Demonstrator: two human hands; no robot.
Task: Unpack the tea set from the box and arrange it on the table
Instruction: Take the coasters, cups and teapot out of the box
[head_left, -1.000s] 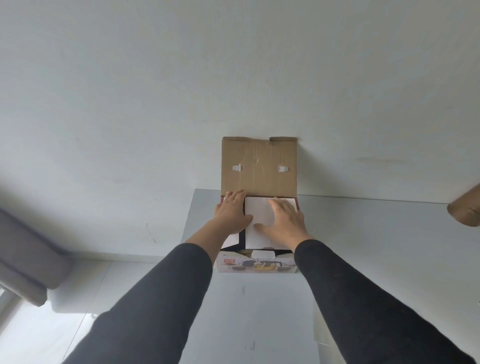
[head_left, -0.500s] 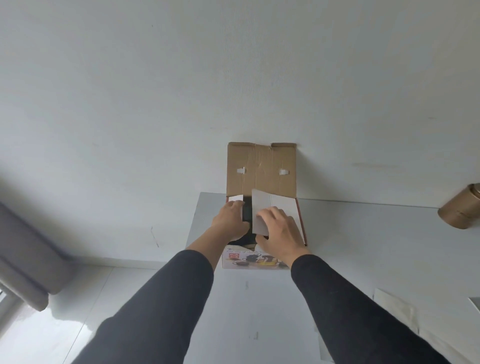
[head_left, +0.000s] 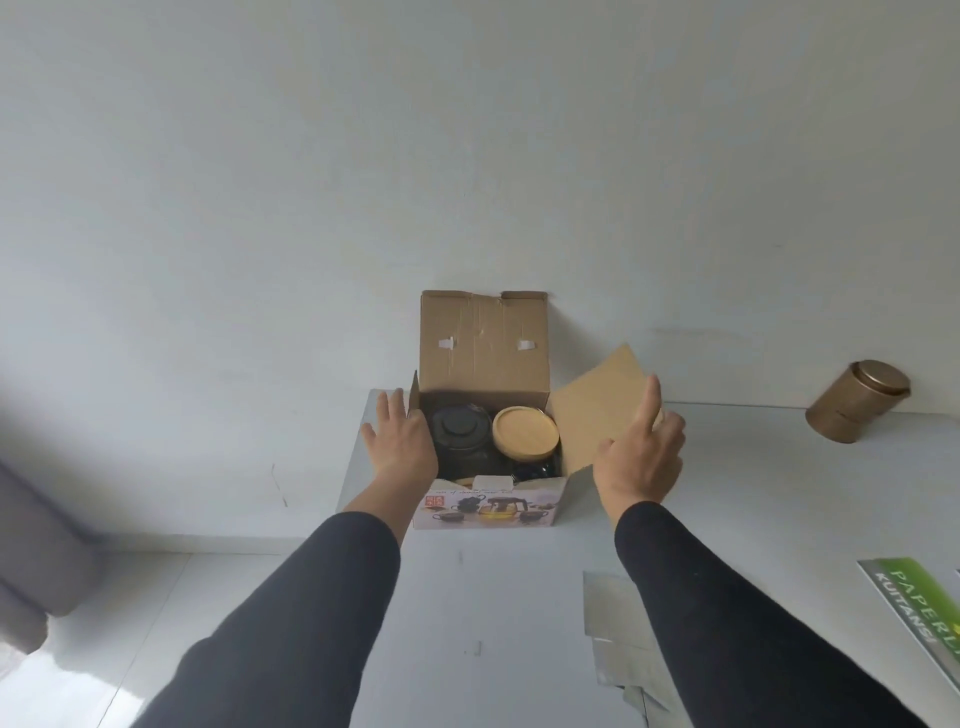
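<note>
Box (head_left: 485, 506): open on the tabletop (head_left: 493, 597), bamboo lid (head_left: 524, 430) showing inside.
Left hand (head_left: 402, 441): spread flat against the box's left side, holding nothing.
Right hand (head_left: 641, 454): open, fingers on the right flap (head_left: 597, 410).

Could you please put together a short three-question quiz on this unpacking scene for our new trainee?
1. True or false: the box stands open on the table, its rear flap upright.
2. Which hand touches the folded-out side flap? A) left hand B) right hand C) neither
3. Fill in: inside the box, a round wooden ____ lies to the right of a dark lid.

Key
1. True.
2. B; the left hand rests at the box's left edge.
3. Lid.
</note>
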